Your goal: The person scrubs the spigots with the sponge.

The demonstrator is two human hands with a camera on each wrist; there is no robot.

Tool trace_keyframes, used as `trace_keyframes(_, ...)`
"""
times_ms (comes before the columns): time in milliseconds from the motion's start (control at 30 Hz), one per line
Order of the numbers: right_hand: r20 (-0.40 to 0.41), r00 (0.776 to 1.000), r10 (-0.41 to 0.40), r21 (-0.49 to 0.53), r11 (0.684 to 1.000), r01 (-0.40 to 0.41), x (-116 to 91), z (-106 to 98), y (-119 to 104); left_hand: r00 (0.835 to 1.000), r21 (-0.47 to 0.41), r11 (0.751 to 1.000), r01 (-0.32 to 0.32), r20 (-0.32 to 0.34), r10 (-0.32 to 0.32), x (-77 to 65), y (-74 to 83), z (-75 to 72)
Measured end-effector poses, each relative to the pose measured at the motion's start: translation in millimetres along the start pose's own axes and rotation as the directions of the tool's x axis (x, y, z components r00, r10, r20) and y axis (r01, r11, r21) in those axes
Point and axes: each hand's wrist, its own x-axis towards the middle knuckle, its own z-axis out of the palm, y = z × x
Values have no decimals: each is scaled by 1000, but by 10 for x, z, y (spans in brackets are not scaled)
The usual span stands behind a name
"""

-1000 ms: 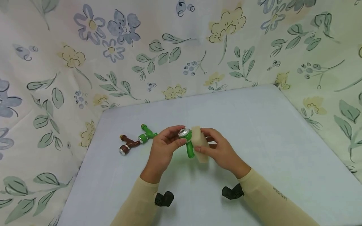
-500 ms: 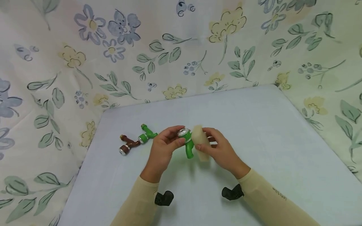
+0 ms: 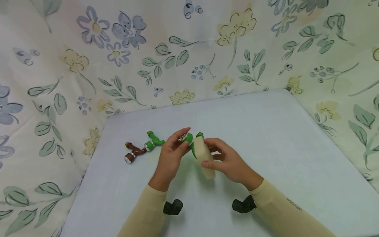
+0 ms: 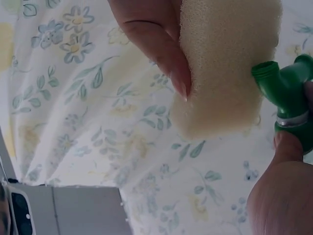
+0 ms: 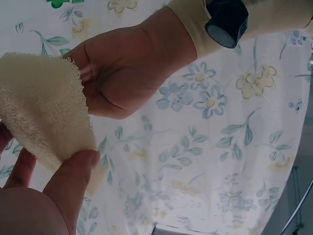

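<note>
A green tap (image 3: 189, 137) with a silver-topped knob is gripped by my left hand (image 3: 170, 158), thumb and fingers around the knob end. My right hand (image 3: 229, 161) pinches a cream-coloured sponge (image 3: 204, 158), its thumb on the near face. In the head view the sponge overlaps much of the tap's body, leaving the knob and a short threaded end in sight. From the left wrist, the tap (image 4: 286, 93) shows with one green outlet right at the edge of the porous sponge (image 4: 225, 63). The right wrist view has the sponge (image 5: 44, 98) between thumb and fingers.
To the left on the white table (image 3: 266, 131) lie a brown tap (image 3: 135, 151) and another green tap (image 3: 154, 141), close together. Floral cloth (image 3: 189, 65) hangs behind and along the sides. Black wrist-worn pieces (image 3: 173, 207) hang below both sleeves.
My left hand has turned the tap, so its knob tips to the left and the threaded end shows at the top. The sponge has shifted left and now hides more of the tap.
</note>
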Motion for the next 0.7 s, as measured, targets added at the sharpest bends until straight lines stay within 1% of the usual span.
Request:
trace_keyframes(100, -25, 1000, 5, 80, 997, -3, -8, -35, 27, 1000, -44, 999, 6, 1, -6, -2, -6, -10)
trace_keyframes(200, -30, 999, -12, 196, 980, 17, -19, -82, 117, 1000, -109, 994, 22, -4, -23, -9, -13, -25)
trace_keyframes(267, -22, 999, -28, 285, 958, 33, -27, -107, 186, 999, -153, 988, 31, -2, -32, -17, -18, -31)
trace_keyframes(333, -6, 998, -60, 370, 927, 58, -34, -124, 253, 999, -161, 986, 31, -1, -32, -21, -18, -32)
trace_keyframes(433, 5, 996, -88, 441, 894, 77, -44, -129, 308, 1000, -143, 989, 25, -4, -26, -22, -17, -31)
trace_keyframes(467, 5, 996, -89, 446, 892, 78, -44, -127, 316, 1000, -137, 990, 24, -8, -25, -22, -15, -31)
trace_keyframes(533, -11, 997, -79, 414, 907, 76, -38, -117, 323, 999, -150, 988, 28, -17, -31, -23, -10, -29)
trace_keyframes(633, -74, 997, -20, 257, 966, 38, -18, -94, 262, 998, -182, 982, 45, -26, -51, -29, 2, -25)
trace_keyframes(700, -126, 992, 17, 140, 990, 0, -2, -82, 217, 998, -188, 981, 54, -22, -59, -35, 11, -19)
